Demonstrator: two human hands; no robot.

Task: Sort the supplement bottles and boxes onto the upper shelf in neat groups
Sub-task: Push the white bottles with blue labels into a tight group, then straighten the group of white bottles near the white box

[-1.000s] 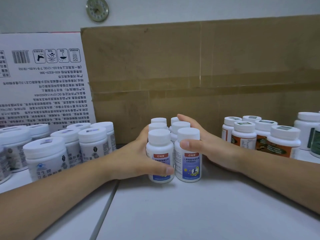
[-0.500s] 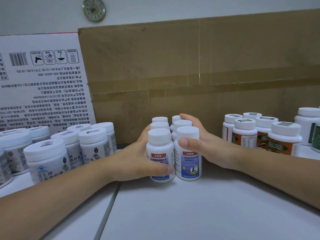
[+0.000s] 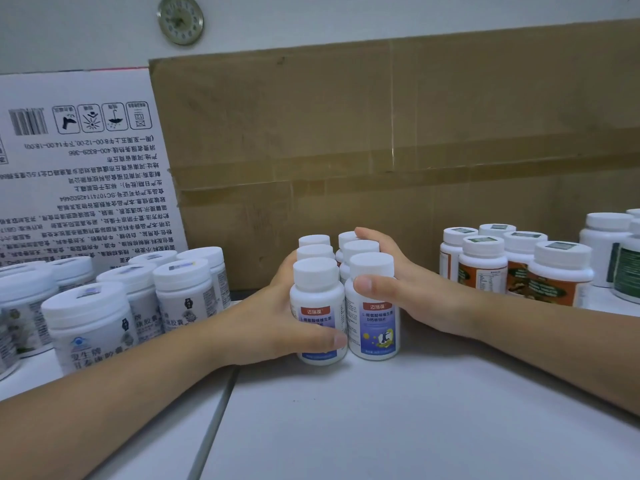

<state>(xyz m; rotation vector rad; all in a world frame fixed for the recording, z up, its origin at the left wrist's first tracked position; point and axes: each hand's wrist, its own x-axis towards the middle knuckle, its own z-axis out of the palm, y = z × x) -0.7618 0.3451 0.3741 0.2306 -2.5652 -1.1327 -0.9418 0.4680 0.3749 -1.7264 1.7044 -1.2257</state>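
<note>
Risks, near to far. Bare white surface (image 3: 381, 427) in front, prob the upper shelf. A grey seam (image 3: 214, 410) runs up it from the bottom edge, left of the pack. If the pack gets dragged toward the cam & left, a base could catch on that seam & tip.

Main risk = the blue-label bottles (image 3: 375, 323) themselves. 6 of them, 2 columns x 3 rows, upright on the surface, touching each other, squeezed from the sides only. They look tall, narrow & smooth, so I'd judge that an uneven squeeze or a lift attempt lets a middle one pop out. The front pair has only thumbs in front of it.

Pushed too far back, the rear pair meets the brown cardboard box (image 3: 381, 150) close behind & the rows skew. Sideways there are large white jars (image 3: 86, 323) near on the left and orange-label bottles (image 3: 554, 271) near on the right. Both groups stand apart from the pack w/ a gap. A forearm sweep could knock them & mix the groups.

Hands:
- **left hand** (image 3: 270, 323): cupped round the left column. Thumb lies across the lower front of the front-left btl, over its label. Fingers go behind the column, tips hidden.
- **right hand** (image 3: 408, 289): cupped round the right column. Thumb presses the front-right btl just under its cap. Fingers curl over the rear-right cap.

Both are half-closed on the pack, clamping it between them. Can't tell how hard.

Far: white printed carton (image 3: 86, 185), text upside down, behind the jars. Wall clock (image 3: 180, 19) above.
</note>
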